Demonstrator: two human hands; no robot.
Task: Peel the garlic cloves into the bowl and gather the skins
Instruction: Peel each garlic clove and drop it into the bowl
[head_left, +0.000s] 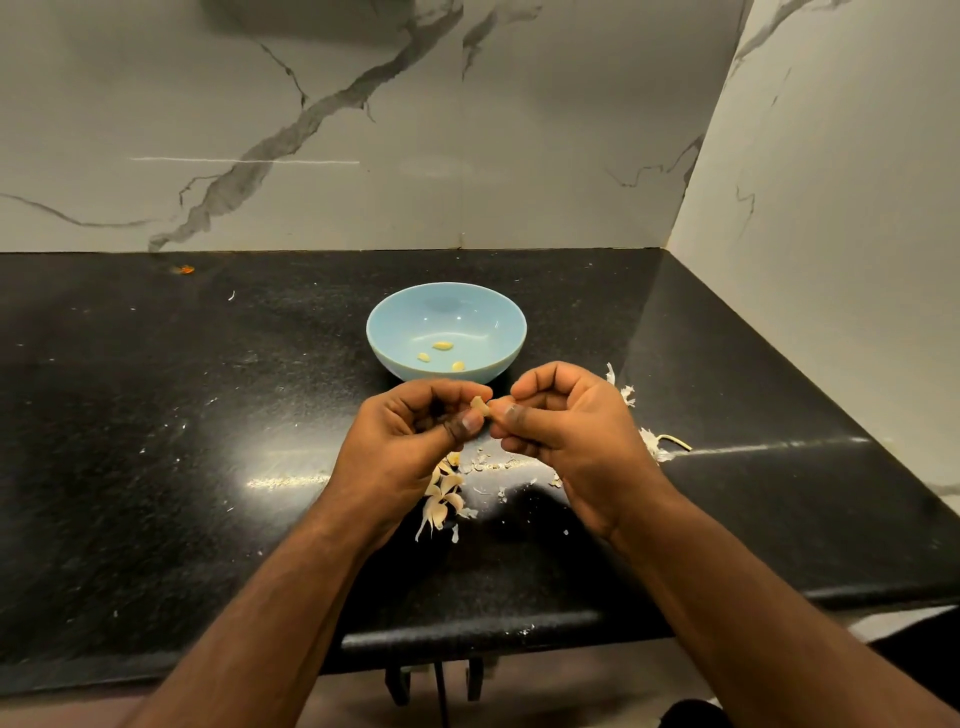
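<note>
Head view | garlic clove (479, 405) pinched between left hand (415, 436) and right hand (561, 431), just short of bowl (384, 332) | three peeled pieces inside | skins (441, 493) on surface (156, 415) below | best: nick tip, strip downward, drop skin onto pile.
</note>
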